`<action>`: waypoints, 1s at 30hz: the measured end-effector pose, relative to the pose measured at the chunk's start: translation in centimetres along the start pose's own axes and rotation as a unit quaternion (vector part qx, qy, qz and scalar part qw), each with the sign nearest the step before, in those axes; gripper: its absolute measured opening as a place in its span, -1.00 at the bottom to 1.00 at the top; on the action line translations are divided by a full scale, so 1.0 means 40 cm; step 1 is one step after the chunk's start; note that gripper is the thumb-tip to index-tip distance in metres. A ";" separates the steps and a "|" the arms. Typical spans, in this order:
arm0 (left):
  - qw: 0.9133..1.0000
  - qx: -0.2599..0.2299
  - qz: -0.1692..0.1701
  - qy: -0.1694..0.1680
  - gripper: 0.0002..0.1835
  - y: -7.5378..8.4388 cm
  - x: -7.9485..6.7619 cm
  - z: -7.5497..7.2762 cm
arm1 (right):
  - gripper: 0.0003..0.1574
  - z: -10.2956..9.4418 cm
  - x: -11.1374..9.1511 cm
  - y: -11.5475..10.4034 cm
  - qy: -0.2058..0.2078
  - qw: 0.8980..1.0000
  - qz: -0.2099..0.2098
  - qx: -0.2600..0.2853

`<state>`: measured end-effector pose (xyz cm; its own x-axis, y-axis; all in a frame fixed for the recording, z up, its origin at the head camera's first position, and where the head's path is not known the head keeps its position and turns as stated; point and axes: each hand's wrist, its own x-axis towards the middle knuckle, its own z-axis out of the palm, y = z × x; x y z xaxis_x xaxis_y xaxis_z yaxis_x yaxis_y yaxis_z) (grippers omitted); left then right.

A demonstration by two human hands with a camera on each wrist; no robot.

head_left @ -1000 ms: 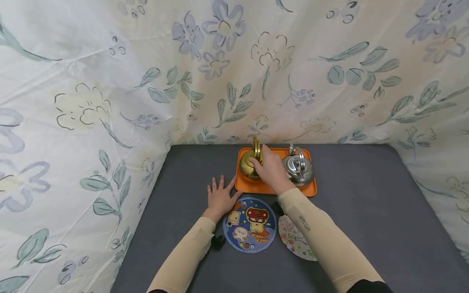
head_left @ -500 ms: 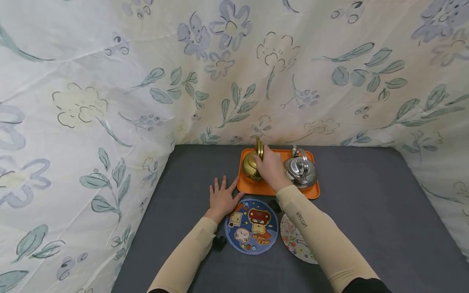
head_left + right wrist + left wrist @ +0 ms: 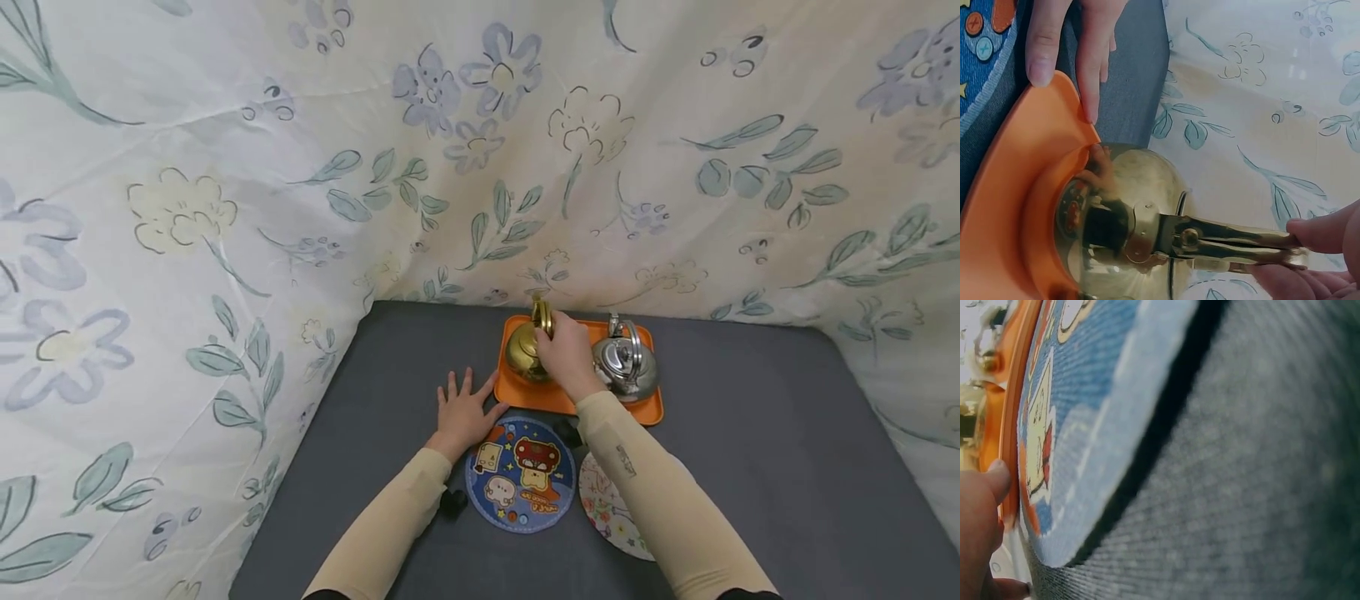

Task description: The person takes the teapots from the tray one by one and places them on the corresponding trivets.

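Note:
A shiny gold teapot (image 3: 522, 354) stands on the left part of an orange tray (image 3: 536, 397). My right hand (image 3: 567, 360) pinches the teapot's upright handle (image 3: 1241, 240) between thumb and fingers, seen closely in the right wrist view. On the tray's right part is a silver teapot (image 3: 636, 377). My left hand (image 3: 462, 417) lies with fingers spread at the tray's near left corner; its thumb and forefinger touch the rim there. The teapot's underside is hidden from view.
In front of the tray lies a round blue mat (image 3: 517, 492) with cartoon figures. A round floral mat (image 3: 609, 512) beside it is partly covered by the right forearm. Patterned cloth (image 3: 592, 183) rises behind and to the left of the grey table (image 3: 757, 433).
The head view has shifted a little, so everything sits slightly lower and further right. Both hands keep their places, the right one still on the gold teapot's handle.

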<state>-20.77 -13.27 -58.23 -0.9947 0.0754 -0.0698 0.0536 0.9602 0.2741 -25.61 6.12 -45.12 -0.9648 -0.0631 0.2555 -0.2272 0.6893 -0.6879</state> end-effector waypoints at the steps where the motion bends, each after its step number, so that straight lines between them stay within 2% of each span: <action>1: 1.000 -0.002 0.001 -0.001 -0.25 0.001 -0.001 0.002 | -0.57 0.000 -0.003 0.004 0.000 1.000 0.000 0.005; 9: 1.000 -0.005 -0.001 0.006 -0.26 0.011 0.003 -0.011 | -0.48 -0.027 -0.024 -0.010 0.023 0.999 -0.005 0.038; 15: 1.000 -0.003 -0.004 -0.001 -0.25 0.016 0.008 -0.007 | -0.44 -0.056 -0.043 -0.024 0.020 0.998 -0.004 0.057; 22: 1.000 0.001 -0.007 0.002 -0.25 0.015 0.003 -0.002 | -0.44 -0.082 -0.082 -0.039 0.026 0.997 -0.029 0.074; 30: 1.000 0.005 -0.007 0.001 -0.26 0.016 -0.005 0.000 | -0.40 -0.113 -0.140 -0.059 0.025 0.994 -0.035 0.098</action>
<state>-20.52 -12.68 -58.04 -0.9956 0.0606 -0.0709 0.0398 0.9637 0.2641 -19.07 8.11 -41.85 -0.9390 -0.0658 0.3375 -0.3195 0.5296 -0.7858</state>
